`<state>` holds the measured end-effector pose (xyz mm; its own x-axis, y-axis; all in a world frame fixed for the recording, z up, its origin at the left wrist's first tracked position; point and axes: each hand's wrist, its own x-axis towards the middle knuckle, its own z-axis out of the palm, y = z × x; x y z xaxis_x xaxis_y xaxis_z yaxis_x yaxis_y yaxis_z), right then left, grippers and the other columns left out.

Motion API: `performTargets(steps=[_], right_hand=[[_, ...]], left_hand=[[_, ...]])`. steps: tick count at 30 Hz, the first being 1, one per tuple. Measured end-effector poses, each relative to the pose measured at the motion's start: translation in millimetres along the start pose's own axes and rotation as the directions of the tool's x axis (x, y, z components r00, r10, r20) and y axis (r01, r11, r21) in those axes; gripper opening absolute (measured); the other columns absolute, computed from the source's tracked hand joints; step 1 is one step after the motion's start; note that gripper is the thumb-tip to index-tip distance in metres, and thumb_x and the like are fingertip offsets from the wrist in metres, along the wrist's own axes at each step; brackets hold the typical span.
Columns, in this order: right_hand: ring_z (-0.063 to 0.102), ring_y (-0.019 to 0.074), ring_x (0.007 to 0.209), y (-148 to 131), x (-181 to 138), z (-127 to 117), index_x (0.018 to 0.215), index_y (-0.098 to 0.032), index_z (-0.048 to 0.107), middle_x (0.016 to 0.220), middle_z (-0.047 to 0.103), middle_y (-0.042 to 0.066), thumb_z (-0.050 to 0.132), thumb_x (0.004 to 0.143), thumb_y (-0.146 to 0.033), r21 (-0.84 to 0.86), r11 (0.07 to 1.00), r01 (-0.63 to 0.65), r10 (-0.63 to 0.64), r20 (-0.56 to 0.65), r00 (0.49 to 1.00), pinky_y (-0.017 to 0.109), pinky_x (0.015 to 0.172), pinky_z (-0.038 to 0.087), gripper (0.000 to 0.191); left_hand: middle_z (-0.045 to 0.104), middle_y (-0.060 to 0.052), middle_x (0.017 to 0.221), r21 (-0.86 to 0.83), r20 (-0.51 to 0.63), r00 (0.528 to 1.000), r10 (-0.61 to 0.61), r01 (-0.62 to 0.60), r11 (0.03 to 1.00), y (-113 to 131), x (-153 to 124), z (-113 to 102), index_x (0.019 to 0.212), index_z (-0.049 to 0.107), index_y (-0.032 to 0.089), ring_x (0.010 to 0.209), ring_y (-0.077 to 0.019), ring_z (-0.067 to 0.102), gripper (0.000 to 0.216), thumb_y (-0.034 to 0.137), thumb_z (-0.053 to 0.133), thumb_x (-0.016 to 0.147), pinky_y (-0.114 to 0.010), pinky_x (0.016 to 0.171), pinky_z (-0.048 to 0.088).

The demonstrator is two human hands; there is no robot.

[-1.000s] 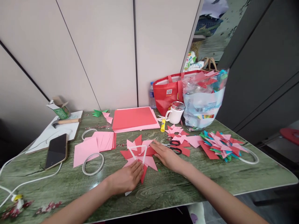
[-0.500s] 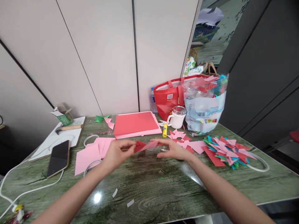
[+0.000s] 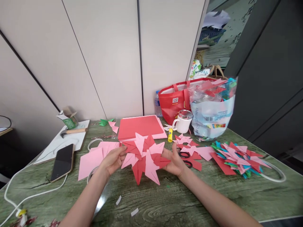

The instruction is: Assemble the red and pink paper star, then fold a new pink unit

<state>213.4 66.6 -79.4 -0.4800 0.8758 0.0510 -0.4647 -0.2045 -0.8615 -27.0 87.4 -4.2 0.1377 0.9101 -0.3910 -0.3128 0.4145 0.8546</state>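
Observation:
A folded paper star (image 3: 145, 157) with alternating red and pink points is held up over the table, its flat face turned toward me. My left hand (image 3: 114, 160) pinches its left points between thumb and fingers. At the opposite side, my right hand (image 3: 174, 160) supports the right points, thumb raised and fingers behind the paper. Just right of that hand lie scissors with black handles (image 3: 185, 154), partly under red paper. Beyond the star, a stack of red and pink sheets (image 3: 142, 126) lies flat. Pink paper squares (image 3: 91, 160) are spread beside my left forearm.
A glue stick (image 3: 170, 135) and white mug (image 3: 183, 121) stand before a red bag (image 3: 172, 101) and a plastic bag (image 3: 210, 113) of paper scraps. Folded paper pieces (image 3: 239, 157) are heaped at right. A phone (image 3: 62, 162) and hammer (image 3: 73, 131) lie at left.
The paper star has tilted from nearly edge-on to facing me and come lower and nearer. My right hand has turned to support its side. The scissors' handles now show.

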Motion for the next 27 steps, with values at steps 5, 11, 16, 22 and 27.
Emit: performTargets(steps=[5, 11, 16, 22, 27], right_hand=[[0.052, 0.0269, 0.118, 0, 1, -3, 0.128, -0.017, 0.041, 0.135, 0.046, 0.017, 0.053, 0.082, -0.048, -0.184, 0.982, 0.038, -0.039, 0.0, 0.999, 0.044, 0.097, 0.041, 0.057], [0.044, 0.0251, 0.125, -20, 5, 17, 0.135, -0.019, 0.036, 0.138, 0.044, 0.013, 0.014, 0.093, -0.051, -0.267, 0.957, 0.115, -0.123, -0.012, 0.992, 0.048, 0.095, 0.042, 0.057], [0.058, 0.0274, 0.108, -6, 9, 36, 0.123, -0.02, 0.052, 0.119, 0.061, 0.009, 0.015, 0.086, -0.061, -0.18, 0.983, 0.038, -0.039, -0.002, 0.999, 0.048, 0.089, 0.045, 0.066], [0.062, 0.0336, 0.096, 9, 9, 36, 0.098, -0.026, 0.068, 0.083, 0.072, 0.008, 0.023, 0.081, -0.065, -0.271, 0.953, 0.138, -0.173, -0.108, 0.979, 0.052, 0.083, 0.047, 0.061], [0.064, 0.0309, 0.093, 9, 11, 21, 0.105, -0.026, 0.065, 0.085, 0.072, 0.008, 0.008, 0.084, -0.063, -0.423, 0.883, 0.202, -0.286, -0.147, 0.947, 0.049, 0.082, 0.049, 0.072]], left_hand=[[0.072, -0.007, 0.075, -0.002, 0.232, 0.971, 0.053, -0.054, 0.999, -13, -9, -4, 0.082, 0.065, 0.011, 0.067, -0.0152, 0.068, 0.013, 0.02, 0.07, 0.074, -0.023, 0.064, 0.054], [0.073, -0.009, 0.085, 0.012, 0.132, 0.976, 0.172, -0.175, 0.985, -5, -17, 17, 0.083, 0.067, 0.01, 0.078, -0.02, 0.068, 0.023, 0.021, 0.076, 0.065, -0.028, 0.073, 0.053], [0.072, -0.009, 0.087, 0.007, 0.115, 0.975, 0.188, -0.19, 0.982, -10, -19, 36, 0.09, 0.066, 0.01, 0.08, -0.0211, 0.068, 0.033, 0.022, 0.077, 0.062, -0.03, 0.073, 0.053], [0.064, -0.014, 0.11, 0.367, -0.11, 0.919, 0.379, -0.317, 0.875, -28, -18, 39, 0.116, 0.055, 0.012, 0.104, -0.0273, 0.06, 0.045, 0.033, 0.063, 0.076, -0.042, 0.09, 0.047], [0.022, -0.005, 0.15, 0.737, 0.035, 0.668, 0.743, -0.52, 0.433, -47, -31, 52, 0.14, 0.027, 0.026, 0.139, -0.0227, 0.015, 0.054, 0.038, 0.042, 0.089, -0.042, 0.114, 0.015]])
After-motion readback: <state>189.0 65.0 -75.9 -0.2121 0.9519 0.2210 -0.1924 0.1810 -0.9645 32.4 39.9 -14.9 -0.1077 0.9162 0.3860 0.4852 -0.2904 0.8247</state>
